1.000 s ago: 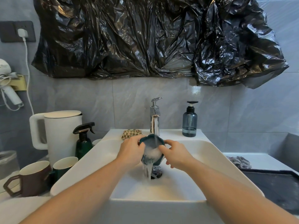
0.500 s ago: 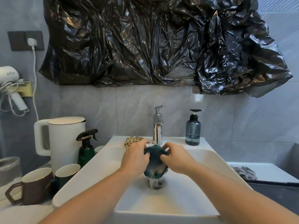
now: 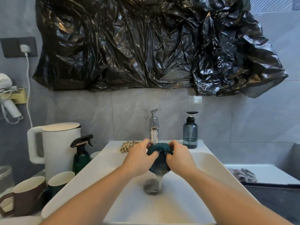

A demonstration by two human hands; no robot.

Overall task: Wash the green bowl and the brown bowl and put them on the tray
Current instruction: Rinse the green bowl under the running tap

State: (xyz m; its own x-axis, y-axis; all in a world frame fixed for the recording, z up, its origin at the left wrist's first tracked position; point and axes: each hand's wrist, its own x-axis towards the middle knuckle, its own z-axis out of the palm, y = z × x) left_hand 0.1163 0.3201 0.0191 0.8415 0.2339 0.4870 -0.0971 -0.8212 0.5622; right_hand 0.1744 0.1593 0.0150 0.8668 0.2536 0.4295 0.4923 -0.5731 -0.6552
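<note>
The green bowl [image 3: 159, 158] is held over the white sink [image 3: 203, 161], tipped with its mouth facing down, just under the chrome tap [image 3: 154, 127]. My left hand [image 3: 139, 157] grips its left rim and my right hand [image 3: 178, 157] grips its right rim. Water runs off the bowl's lower edge toward the drain [image 3: 151, 186]. No brown bowl shows; a brown mug [image 3: 24, 195] and a green mug [image 3: 60, 181] stand at the left. The dark tray [image 3: 276, 198] lies at the right, lower than the sink.
A white kettle [image 3: 60, 143] and a dark green spray bottle [image 3: 82, 153] stand left of the sink. A blue soap dispenser [image 3: 190, 132] and a checked cloth [image 3: 128, 146] sit on the back ledge. A crumpled rag [image 3: 243, 175] lies on the right counter.
The bowl has been turned from mouth-up under the stream to mouth-down, and water now drains out of it. Both hands have shifted along the rim. The camera has tilted up slightly.
</note>
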